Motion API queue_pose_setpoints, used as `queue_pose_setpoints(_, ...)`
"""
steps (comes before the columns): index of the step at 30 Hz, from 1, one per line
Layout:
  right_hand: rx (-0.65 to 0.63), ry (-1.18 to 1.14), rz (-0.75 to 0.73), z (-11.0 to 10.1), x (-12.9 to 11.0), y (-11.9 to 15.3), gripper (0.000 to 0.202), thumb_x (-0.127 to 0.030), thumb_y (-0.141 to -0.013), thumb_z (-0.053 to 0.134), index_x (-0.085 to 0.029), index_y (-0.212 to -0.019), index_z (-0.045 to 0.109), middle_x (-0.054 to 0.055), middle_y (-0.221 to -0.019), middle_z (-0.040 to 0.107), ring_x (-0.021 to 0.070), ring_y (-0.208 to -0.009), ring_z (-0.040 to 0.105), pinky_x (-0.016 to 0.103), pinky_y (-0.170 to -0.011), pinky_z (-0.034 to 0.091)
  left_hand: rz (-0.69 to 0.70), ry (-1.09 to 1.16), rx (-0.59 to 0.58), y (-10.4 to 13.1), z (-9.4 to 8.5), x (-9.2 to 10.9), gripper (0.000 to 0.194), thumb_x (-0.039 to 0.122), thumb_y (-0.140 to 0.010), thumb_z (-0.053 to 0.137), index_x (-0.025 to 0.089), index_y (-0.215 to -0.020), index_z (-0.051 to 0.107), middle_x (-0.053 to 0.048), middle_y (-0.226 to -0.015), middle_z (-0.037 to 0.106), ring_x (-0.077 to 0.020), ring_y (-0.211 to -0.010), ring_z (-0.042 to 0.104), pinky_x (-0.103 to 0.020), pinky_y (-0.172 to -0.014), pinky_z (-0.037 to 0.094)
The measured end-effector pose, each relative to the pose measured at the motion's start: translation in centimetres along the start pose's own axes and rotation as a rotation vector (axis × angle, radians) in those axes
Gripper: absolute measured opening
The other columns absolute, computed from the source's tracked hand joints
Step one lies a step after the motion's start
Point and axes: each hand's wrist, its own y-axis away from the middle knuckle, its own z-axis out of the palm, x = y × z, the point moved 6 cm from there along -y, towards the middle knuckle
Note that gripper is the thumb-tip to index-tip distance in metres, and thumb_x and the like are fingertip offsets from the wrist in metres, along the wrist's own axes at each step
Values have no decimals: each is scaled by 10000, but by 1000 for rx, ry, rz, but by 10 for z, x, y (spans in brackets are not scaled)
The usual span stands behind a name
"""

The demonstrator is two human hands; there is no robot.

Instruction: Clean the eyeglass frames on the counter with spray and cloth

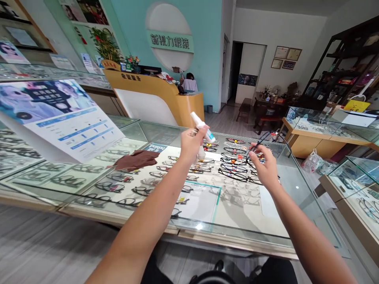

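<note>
Raised over the clear-glass case [245,215]: my left hand [191,144] clamps a white plastic bottle [209,136]; right hand [266,167] seemingly pinches black eyeglasses [259,139].

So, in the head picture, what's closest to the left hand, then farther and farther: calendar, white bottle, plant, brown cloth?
1. White bottle, in the left hand
2. Brown cloth, to its left
3. Calendar, farther left
4. Plant, far back, upper left

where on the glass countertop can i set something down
Bare glass countertop shows between the right hand and the front edge, and between that hand and the right edge. It's crowded at left: desk calendar, brown cloth. The displayed eyeglass frames seem to lie beneath the glass.
</note>
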Motion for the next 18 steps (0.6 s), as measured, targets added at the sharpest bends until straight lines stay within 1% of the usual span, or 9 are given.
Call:
queue_pose_setpoints(2, 1, -3, 4, 0, 0, 0, 307, -466, -962, 632, -243, -1151, 723, 103, -1212, 795, 266, -998, 657, 437, -887, 517, -69, 22, -144, 18, 22, -5, 549, 673, -647, 864, 156, -745, 709, 39, -543, 494, -88, -497, 389, -246, -480, 295)
queue_pose_setpoints(5, 1, -5, 16, 1, 0, 1, 302, -459, -960, 628, -244, -1153, 720, 100, -1210, 794, 267, -1004, 659, 438, -893, 517, -185, 110, -331, 41, 47, -15, 538, 673, -665, 836, 168, -704, 652, 12, -641, 567, -101, -573, 469, -242, -541, 375)
queue_pose_setpoints(8, 1, -8, 25, 1, 0, 1, 298, -450, -957, 629, -248, -1155, 721, 97, -1198, 798, 271, -1017, 661, 433, -878, 521, -313, 234, -559, 63, 68, -22, 528, 655, -688, 829, 180, -718, 600, -30, -744, 656, -158, -721, 608, -258, -643, 476)
queue_pose_setpoints(10, -3, -17, 34, 1, 0, 0, 301, -445, -954, 629, -246, -1160, 721, 99, -1204, 796, 271, -1023, 663, 425, -858, 526, -422, 292, -689, 76, 77, -25, 532, 642, -691, 841, 186, -754, 573, -54, -792, 694, -196, -776, 661, -290, -686, 529)
queue_pose_setpoints(11, -5, -23, 41, 1, 0, 0, 305, -445, -954, 627, -244, -1164, 721, 101, -1211, 794, 270, -1026, 665, 421, -852, 528, -477, 314, -729, 81, 79, -27, 530, 624, -691, 854, 187, -783, 568, -52, -798, 698, -199, -765, 669, -304, -692, 548)
queue_pose_setpoints(13, -12, -35, 53, 2, 0, 0, 314, -452, -953, 628, -241, -1164, 723, 106, -1230, 788, 268, -1032, 673, 417, -850, 529, -557, 364, -769, 88, 82, -28, 513, 557, -694, 885, 190, -854, 565, -28, -788, 688, -179, -713, 661, -326, -702, 581)
queue_pose_setpoints(15, -22, -48, 51, 3, 0, 1, 310, -462, -954, 632, -240, -1147, 730, 107, -1252, 783, 265, -1042, 681, 414, -859, 527, -596, 419, -787, 91, 82, -27, 484, 484, -713, 897, 201, -918, 561, 9, -748, 654, -157, -670, 635, -327, -684, 601)
queue_pose_setpoints(18, -47, -65, 35, 5, -2, 1, 306, -465, -960, 632, -241, -1140, 738, 97, -1254, 786, 252, -1025, 686, 406, -865, 520, -617, 487, -813, 92, 82, -25, 460, 416, -716, 897, 219, -939, 545, 36, -708, 598, -146, -650, 600, -303, -616, 607)
